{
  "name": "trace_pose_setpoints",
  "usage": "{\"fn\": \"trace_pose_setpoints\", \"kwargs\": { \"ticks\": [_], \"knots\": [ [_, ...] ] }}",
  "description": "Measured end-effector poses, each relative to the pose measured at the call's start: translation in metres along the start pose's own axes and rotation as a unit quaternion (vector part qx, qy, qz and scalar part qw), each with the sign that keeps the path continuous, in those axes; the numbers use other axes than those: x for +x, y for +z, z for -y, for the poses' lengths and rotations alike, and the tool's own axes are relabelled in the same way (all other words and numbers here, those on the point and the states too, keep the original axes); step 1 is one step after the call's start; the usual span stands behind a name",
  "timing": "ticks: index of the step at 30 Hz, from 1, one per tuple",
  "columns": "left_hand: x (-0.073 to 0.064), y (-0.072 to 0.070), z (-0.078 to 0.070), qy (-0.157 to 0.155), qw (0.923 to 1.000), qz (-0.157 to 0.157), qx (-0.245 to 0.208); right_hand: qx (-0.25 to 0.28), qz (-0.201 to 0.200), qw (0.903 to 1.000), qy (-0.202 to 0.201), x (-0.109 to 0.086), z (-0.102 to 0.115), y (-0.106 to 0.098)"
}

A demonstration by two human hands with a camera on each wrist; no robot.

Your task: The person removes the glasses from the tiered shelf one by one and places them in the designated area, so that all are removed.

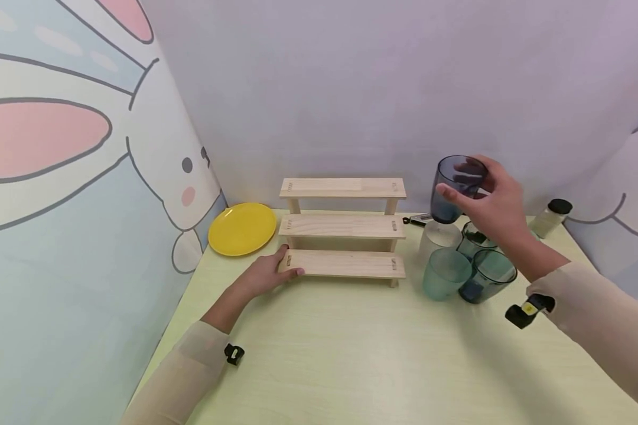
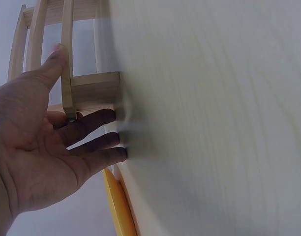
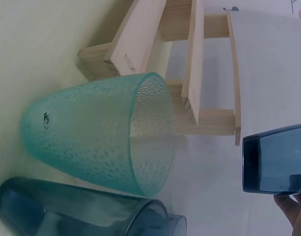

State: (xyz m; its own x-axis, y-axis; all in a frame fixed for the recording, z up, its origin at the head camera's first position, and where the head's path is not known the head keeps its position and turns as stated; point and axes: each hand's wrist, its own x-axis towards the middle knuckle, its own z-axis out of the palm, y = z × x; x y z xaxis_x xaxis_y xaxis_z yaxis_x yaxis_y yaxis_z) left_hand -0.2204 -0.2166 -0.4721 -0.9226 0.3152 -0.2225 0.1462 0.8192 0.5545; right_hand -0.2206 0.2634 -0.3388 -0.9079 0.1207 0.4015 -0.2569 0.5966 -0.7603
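Observation:
My right hand (image 1: 497, 203) holds a dark blue drinking glass (image 1: 443, 205) up in the air, thumb on its near side and fingers round the far side. In the right wrist view the raised glass (image 3: 278, 160) shows its thick base. Beneath it stand several other cups: a frosted clear one (image 1: 437, 237), a dimpled teal one (image 1: 446, 274) and a dark blue one (image 1: 486, 283). At the left end of a three-tier wooden rack (image 1: 345, 263), my left hand (image 1: 259, 275) grips the lowest board, its thumb on top and other fingers around the end.
A yellow plate (image 1: 243, 229) leans at the back left corner, against the wall. Behind the cups, a jar with a black lid (image 1: 550, 218) stands to the right. A black-handled utensil (image 1: 417, 222) lies beside the rack. Walls bound the table (image 1: 340, 348) at the back and both sides.

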Motion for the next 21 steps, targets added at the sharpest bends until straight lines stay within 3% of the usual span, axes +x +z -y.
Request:
{"fn": "trace_pose_setpoints", "kwargs": {
  "ticks": [15,21],
  "knots": [
    [-0.002,0.001,0.002,0.003,1.0000,-0.005,-0.005,-0.014,-0.023,0.9993,0.026,-0.028,-0.023,-0.042],
    [-0.002,0.001,0.002,0.010,0.9999,-0.006,-0.007,0.006,-0.033,0.9991,0.027,-0.036,-0.033,-0.054]
  ]
}}
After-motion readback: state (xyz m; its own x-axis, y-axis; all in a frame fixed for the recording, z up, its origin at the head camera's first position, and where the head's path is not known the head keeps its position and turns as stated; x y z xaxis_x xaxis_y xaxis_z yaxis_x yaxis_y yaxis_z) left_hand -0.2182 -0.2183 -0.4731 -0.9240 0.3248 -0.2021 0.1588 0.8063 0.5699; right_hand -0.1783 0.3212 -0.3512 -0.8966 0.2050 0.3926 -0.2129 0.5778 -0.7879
